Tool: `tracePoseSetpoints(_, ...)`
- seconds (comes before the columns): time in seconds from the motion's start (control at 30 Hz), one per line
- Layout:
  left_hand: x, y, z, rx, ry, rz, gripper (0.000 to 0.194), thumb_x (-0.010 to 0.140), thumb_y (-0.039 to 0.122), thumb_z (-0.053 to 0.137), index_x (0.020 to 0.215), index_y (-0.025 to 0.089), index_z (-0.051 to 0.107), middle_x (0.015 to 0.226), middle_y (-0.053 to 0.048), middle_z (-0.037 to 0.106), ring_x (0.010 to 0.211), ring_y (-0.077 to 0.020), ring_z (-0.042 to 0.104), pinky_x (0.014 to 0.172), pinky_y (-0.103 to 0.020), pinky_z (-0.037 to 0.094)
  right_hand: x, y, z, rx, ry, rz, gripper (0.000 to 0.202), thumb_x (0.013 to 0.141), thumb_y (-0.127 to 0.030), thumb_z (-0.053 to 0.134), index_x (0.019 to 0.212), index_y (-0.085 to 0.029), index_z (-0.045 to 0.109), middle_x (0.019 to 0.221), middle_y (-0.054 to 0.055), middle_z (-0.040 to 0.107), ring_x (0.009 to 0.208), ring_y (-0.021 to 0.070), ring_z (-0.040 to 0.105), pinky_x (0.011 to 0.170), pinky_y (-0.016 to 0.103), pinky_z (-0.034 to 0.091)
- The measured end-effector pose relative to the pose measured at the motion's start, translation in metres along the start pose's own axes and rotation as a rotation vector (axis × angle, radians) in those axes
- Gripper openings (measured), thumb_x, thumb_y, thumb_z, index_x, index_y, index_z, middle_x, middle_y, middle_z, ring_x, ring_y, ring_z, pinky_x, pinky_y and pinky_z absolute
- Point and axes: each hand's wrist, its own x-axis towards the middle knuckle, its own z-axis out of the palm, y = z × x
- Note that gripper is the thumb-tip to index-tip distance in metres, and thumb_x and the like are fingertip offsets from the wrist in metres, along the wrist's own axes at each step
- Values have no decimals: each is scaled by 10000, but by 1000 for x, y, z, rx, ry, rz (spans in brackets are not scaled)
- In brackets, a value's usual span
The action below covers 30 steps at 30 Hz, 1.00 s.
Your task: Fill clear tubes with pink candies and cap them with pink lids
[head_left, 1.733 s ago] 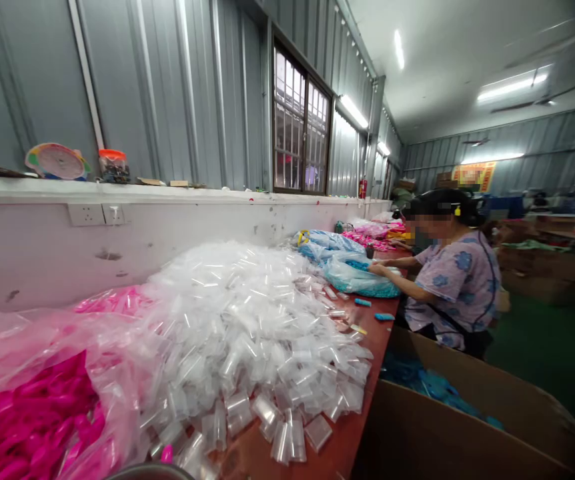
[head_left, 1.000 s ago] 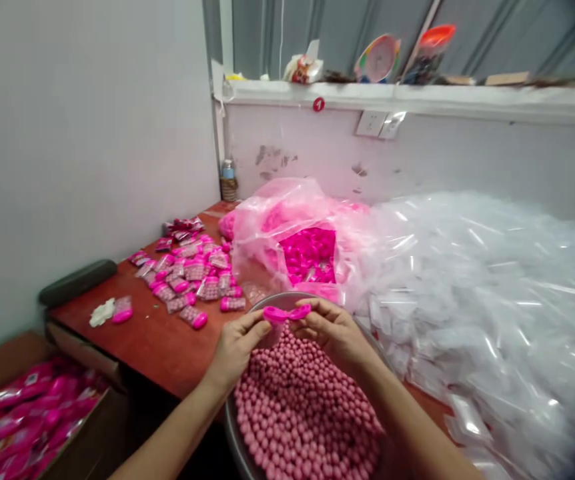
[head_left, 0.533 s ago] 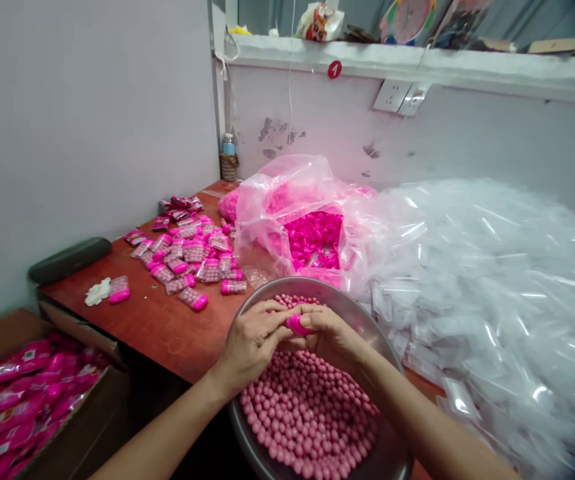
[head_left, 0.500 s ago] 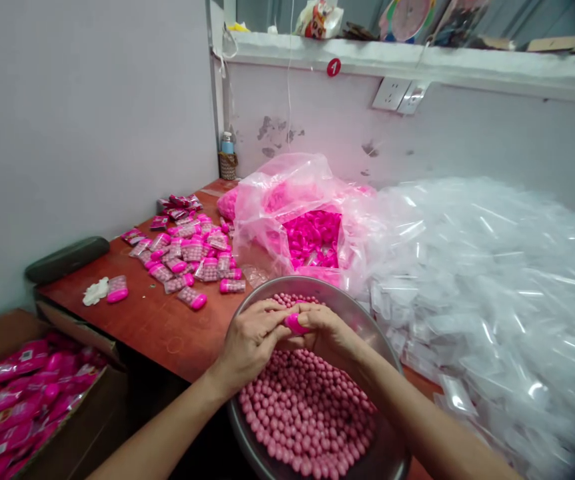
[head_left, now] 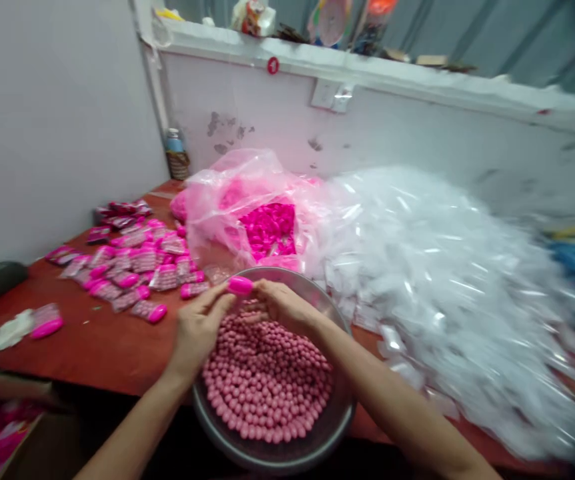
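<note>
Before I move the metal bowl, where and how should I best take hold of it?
Probably by its rim, with the left hand at the left side and the right hand at the right, both coming from outside: the metal bowl is round, no handle shows, and pink beads lie inside.
</note>
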Motion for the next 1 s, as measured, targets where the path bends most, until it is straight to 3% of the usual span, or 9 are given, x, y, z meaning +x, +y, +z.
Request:
tracePoseSetpoints(0.1,29,-5,-14,81,253,-43,421,796,366,585,1177,188,577,1150,-42,641,1058,-228,584,963,-402,427,-23,-20,-16,-155,149,-244,391,751,-510,593,947,-173,619,1011,72,635,883,166,611,809,336,483)
tracePoseSetpoints(0.2,54,-9,-25,81,250,16,601,779,318,619,1328,212,397,1291,-54,535,1140,-219,531,965,-386,425,-77,-39,-51,-498,367,-309,329,821,-446,517,1000,-182,599,1021,61,641,903,169,615,813,327,479)
tracePoseSetpoints(0.3,49,-7,-23,248,171,48,536,768,338,626,1276,261,472,1260,-19,565,1144,-214,531,997,-391,393,-140,-42,-96,-1256,849,49,316,886,-395,392,1053,-208,584,992,33,658,900,155,613,782,279,463)
tracePoseSetpoints(0.5,-4,0,6,242,-52,45,375,772,389,590,1118,248,617,1105,2,665,1050,-208,598,988,-362,416,-201,1,-155,-1517,1136,538,365,726,-393,612,984,-135,616,938,171,660,919,334,599,740,413,414)
tracePoseSetpoints(0.7,-12,-1,8,166,-119,23,363,774,392,589,1092,221,631,1085,-19,674,1024,-206,611,963,-346,442,-197,20,-163,-1618,1146,618,391,785,-375,507,1118,-174,548,964,141,654,872,303,618,685,371,428)
tracePoseSetpoints(0.77,-14,3,7,166,-159,53,340,785,377,582,1075,208,641,1081,-30,675,1017,-208,614,957,-349,448,-192,12,-156,-1645,1186,458,361,799,-317,473,1116,-162,546,976,127,639,852,272,614,689,354,438)
tracePoseSetpoints(0.83,-20,9,11,166,-238,103,323,803,348,567,1086,208,636,1097,-36,668,1019,-205,614,953,-349,452,-183,-1,-138,-1625,1144,110,307,797,-290,477,1058,-154,567,930,102,625,796,221,604,697,322,452)
tracePoseSetpoints(0.9,-29,17,20,159,-362,181,349,823,305,548,1156,212,592,1159,-43,636,1066,-198,589,967,-338,441,-170,-15,-106,-1557,877,-231,236,806,-276,489,998,-177,582,911,80,605,760,179,588,678,283,464)
tracePoseSetpoints(1.0,-45,26,35,138,-523,290,419,854,228,497,1272,189,486,1218,-72,594,1116,-184,554,972,-300,428,-142,-25,-44,-1528,373,-394,215,799,-181,509,995,-202,595,934,72,594,798,164,578,678,265,461)
